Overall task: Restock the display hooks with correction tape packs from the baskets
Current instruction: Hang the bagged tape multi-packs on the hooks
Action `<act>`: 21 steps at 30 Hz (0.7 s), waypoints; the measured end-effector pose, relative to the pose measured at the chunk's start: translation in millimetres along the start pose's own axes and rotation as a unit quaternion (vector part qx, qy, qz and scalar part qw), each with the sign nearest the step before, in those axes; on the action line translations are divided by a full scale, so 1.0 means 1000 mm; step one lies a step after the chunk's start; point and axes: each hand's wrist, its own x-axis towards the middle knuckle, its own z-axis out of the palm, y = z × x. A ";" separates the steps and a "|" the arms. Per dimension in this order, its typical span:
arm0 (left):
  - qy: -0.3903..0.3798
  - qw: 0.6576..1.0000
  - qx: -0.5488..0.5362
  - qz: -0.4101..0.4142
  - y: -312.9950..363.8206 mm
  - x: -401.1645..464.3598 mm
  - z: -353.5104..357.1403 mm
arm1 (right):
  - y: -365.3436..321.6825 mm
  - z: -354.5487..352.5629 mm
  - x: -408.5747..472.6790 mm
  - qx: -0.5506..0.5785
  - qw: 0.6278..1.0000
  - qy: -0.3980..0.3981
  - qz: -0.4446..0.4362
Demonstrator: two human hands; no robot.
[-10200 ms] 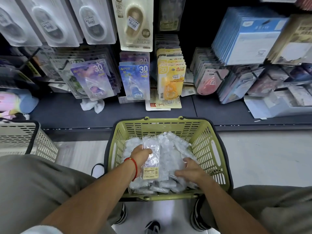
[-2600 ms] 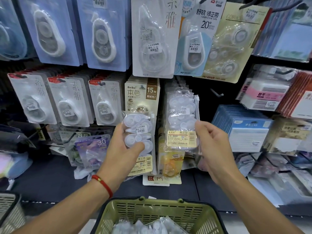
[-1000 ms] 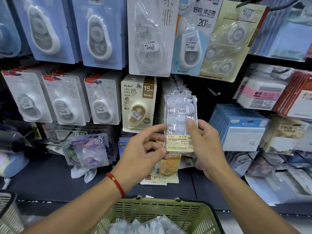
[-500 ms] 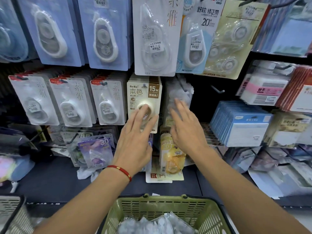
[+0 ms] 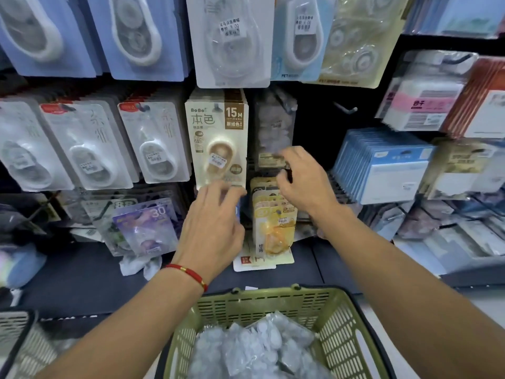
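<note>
Clear correction tape packs (image 5: 274,127) hang on a hook in the middle row, right of the beige BoBo pack (image 5: 217,138). My right hand (image 5: 303,184) is just below their yellow label, fingers loosely curled, holding nothing. My left hand (image 5: 213,222), with a red string at the wrist, hovers under the BoBo pack with relaxed fingers and is empty. The green basket (image 5: 344,313) sits below me with several more clear packs (image 5: 254,348) heaped inside.
Hooks all round carry other correction tapes: blue cards above, white cards (image 5: 90,149) to the left, yellow packs (image 5: 273,225) below. An empty hook (image 5: 345,109) sticks out to the right. Blue packs (image 5: 388,165) hang further right. A white basket (image 5: 16,337) stands at lower left.
The clear pack went from my hands onto the hook. Since half a second ago both hands have dropped away from the display, and my right fingers have curled in.
</note>
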 end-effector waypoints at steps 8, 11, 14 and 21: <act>-0.514 0.855 0.074 0.004 -0.018 -0.096 0.075 | 0.043 0.016 -0.150 0.083 0.909 -0.378 0.155; -0.555 0.823 0.095 -0.072 -0.019 -0.153 0.112 | 0.051 0.057 -0.217 -0.001 0.819 -0.547 0.175; -0.579 0.802 0.092 -0.112 -0.013 -0.207 0.134 | 0.043 0.092 -0.271 0.053 0.798 -0.525 0.293; -0.459 0.874 0.038 -0.154 -0.020 -0.211 0.139 | -0.005 0.130 -0.289 0.376 0.709 -0.210 0.559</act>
